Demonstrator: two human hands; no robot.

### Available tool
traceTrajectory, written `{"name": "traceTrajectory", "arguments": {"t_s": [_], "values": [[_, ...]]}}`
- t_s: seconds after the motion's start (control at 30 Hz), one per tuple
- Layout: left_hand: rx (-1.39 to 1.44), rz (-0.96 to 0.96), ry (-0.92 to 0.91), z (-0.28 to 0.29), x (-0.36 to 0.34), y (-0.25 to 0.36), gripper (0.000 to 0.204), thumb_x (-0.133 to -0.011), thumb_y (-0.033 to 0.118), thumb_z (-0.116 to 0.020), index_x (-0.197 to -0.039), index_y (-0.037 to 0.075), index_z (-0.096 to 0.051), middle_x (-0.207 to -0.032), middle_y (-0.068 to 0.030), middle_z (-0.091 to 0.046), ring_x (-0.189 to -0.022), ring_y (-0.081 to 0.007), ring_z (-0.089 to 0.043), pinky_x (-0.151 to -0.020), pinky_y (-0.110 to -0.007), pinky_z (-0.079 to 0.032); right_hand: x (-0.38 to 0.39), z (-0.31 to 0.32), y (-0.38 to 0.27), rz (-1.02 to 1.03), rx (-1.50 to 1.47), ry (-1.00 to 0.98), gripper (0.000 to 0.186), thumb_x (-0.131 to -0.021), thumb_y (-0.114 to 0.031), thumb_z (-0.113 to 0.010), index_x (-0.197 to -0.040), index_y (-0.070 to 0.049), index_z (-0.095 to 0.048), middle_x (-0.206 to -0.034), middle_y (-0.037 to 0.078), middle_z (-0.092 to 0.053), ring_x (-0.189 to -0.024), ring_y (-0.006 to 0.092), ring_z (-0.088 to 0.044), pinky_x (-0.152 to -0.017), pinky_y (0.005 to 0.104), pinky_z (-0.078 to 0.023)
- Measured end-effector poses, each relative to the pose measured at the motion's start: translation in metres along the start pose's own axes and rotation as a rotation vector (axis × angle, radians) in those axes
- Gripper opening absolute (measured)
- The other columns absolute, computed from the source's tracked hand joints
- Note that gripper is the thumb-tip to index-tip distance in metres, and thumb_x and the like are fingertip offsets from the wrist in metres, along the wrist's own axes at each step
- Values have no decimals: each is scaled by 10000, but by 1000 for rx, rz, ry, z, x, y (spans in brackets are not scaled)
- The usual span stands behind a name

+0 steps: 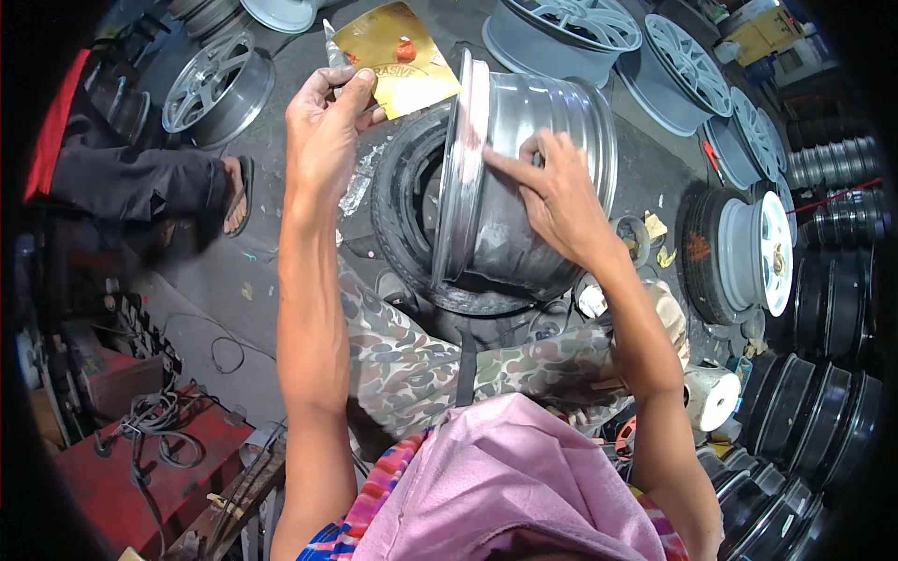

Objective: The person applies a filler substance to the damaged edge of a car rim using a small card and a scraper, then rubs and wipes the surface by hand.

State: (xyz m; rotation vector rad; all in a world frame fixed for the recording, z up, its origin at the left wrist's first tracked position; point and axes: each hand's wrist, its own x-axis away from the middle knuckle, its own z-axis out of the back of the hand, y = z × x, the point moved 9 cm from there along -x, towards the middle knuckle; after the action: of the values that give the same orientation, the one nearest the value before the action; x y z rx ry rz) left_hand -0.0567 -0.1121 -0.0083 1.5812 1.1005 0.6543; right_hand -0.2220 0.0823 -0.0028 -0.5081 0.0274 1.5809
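Note:
My left hand (327, 117) pinches a yellow sheet of sandpaper (412, 89) between thumb and fingers, raised left of the wheel. An orange-red dab sits on the sheet's face. A silver wheel rim (519, 201) stands on edge in front of me, resting on a black tyre (398, 210) that lies flat. Pale pink filler (472, 122) coats part of the rim's left flange. My right hand (561, 192) is over the barrel, index finger stretched to the flange beside the filler, other fingers loosely bent with nothing in them.
More wheels surround me: a spoked one (220, 89) at far left, several grey ones (561, 47) at far right, and a white wheel with tyre (739, 252) at right. Black rims (814, 411) are stacked lower right. A person's sandalled foot (238, 192) and a red machine (150, 467) are left.

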Motion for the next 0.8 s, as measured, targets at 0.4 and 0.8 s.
{"name": "traceTrajectory", "arguments": {"t_s": [0.4, 0.8], "values": [[-153, 71, -492, -144, 79, 2, 157, -992, 122, -693, -1095, 19, -635, -985, -23, -666, -848, -69, -666, -655, -199, -556, 29, 44, 74, -352, -1400, 343, 669, -1018, -199, -676, -1590, -41, -367, -1087, 83, -694, -1034, 138, -644, -958, 296, -511], [-184, 104, -880, -237, 148, -39, 64, -996, -21, -613, -1049, -52, -598, -1010, -103, -668, -912, -120, -665, -755, -285, -577, 94, 45, 90, -508, -1577, 296, 660, -971, -138, -712, -1543, 7, -415, -1123, 160, -723, -1032, 197, -693, -920, 345, -572]]}}
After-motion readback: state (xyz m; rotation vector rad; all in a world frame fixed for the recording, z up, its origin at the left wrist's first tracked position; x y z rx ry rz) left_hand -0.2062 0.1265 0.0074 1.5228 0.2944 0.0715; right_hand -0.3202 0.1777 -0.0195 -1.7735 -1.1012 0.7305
